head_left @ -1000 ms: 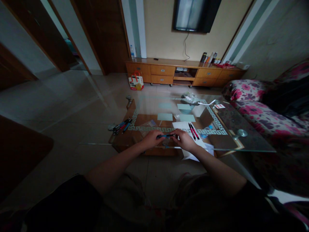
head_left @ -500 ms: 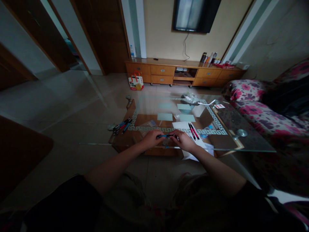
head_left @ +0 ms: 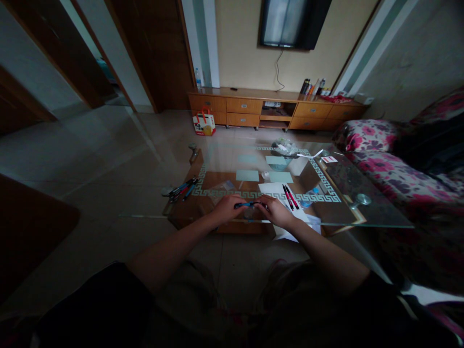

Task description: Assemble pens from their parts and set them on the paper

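Between my two hands, over the near edge of the glass table [head_left: 224, 162], a blue and black pen [head_left: 248, 205] lies roughly level. My left hand [head_left: 229, 208] pinches its left end, and my right hand [head_left: 270, 209] is closed on its right end. The fingers cover both ends in part. Just beyond my right hand, red and black pens [head_left: 290, 197] rest side by side on white paper [head_left: 270, 188]. To the left of my left hand lies a pile of several pens [head_left: 183, 189], blue, red and black.
A bowl holding a plastic bag [head_left: 285, 146] stands at the table's far side, with a white strip [head_left: 311, 154] and a small card [head_left: 329, 159] to its right. A flowered sofa [head_left: 387, 166] borders the right. A wooden cabinet [head_left: 242, 105] and a carton bag [head_left: 204, 123] are beyond.
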Demonstrator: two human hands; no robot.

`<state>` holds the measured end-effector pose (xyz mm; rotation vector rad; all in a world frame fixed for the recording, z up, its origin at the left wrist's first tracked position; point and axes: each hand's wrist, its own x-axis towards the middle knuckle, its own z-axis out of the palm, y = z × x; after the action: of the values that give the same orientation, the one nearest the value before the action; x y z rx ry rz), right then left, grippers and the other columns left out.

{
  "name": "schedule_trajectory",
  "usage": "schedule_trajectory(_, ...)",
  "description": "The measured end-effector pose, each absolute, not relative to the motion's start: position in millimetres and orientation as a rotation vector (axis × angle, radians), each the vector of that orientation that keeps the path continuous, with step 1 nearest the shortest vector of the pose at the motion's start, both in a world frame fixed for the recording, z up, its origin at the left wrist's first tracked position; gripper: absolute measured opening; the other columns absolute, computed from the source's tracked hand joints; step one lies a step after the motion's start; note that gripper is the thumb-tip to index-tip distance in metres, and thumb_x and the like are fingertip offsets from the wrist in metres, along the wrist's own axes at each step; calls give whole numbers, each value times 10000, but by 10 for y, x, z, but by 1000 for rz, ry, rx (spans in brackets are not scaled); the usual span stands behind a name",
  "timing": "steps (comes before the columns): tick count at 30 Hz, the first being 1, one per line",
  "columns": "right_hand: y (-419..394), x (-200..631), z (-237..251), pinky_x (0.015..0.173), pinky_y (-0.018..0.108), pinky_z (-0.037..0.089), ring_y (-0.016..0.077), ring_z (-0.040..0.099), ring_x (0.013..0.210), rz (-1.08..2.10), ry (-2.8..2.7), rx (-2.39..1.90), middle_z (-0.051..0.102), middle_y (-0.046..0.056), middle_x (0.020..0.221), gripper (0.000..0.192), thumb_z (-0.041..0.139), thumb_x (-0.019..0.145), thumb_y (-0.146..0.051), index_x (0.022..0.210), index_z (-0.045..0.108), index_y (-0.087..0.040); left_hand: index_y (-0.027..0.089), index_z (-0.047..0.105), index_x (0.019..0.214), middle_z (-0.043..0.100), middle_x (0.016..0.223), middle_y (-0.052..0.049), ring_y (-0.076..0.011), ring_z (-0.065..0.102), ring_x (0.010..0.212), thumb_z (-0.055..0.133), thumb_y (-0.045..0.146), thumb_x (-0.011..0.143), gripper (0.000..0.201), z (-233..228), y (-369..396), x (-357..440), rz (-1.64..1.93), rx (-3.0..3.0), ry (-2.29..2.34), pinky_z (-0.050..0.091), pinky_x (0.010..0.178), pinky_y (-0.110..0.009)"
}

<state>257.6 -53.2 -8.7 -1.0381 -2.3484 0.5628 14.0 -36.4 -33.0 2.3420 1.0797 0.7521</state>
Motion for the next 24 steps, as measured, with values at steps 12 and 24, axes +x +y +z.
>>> schedule_trajectory(12, -545, 2540, -140, 740, 272, 478, 172, 619, 802, 494, -2387, -1138, 656, 73, 979, 192, 575, 954, -325, 1069, 670, -205, 231, 681, 1167, 684, 1049, -62, -197, 621, 966, 548, 376, 956, 289, -260, -460, 185, 657, 2387, 963, 466, 867, -299)
schedule_trajectory(24, -269, 2989, -307, 818, 329, 498, 214, 612, 917, 273, -2256, -1431, 578, 94, 1086, 429, 662, 827, -255, 1236, 557, -187, 185, 703, 1007, 643, 917, -52, -182, 603, 846, 537, 325, 949, 225, -336, -381, 113, 641, 2414, 1127, 454, 766, -282)
